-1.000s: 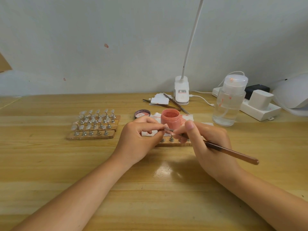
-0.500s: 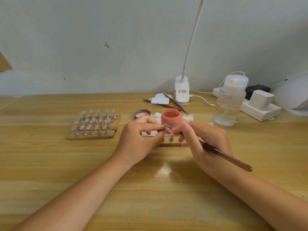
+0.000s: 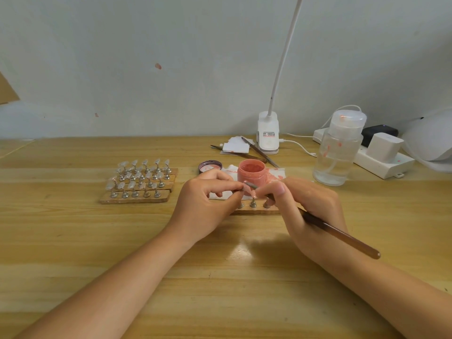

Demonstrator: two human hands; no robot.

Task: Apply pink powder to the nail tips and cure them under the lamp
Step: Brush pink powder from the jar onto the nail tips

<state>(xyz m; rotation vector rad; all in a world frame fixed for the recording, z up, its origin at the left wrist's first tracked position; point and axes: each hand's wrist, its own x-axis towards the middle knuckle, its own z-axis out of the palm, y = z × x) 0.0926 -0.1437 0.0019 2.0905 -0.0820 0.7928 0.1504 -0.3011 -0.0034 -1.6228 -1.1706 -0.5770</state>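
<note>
Clutter lines the far right: clip lamp (image 3: 267, 135), pump bottle (image 3: 338, 152), power strip (image 3: 384, 162). Left hand (image 3: 208, 204) pinches a nail tip (image 3: 247, 188); right hand (image 3: 310, 209) grips the brush (image 3: 342, 237) touching it. Just beyond stands the open jar (image 3: 251, 172) of pink powder; tip racks (image 3: 139, 182) sit left; bare table (image 3: 220, 277) lies near

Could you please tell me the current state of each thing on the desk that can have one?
Powder jar: open, holding pink powder.
Jar lid: off, lying beside the jar.
Brush: held in the right hand.
Nail tip: pinched by the left hand, pink.
Clear bottle: capped, upright.
</note>
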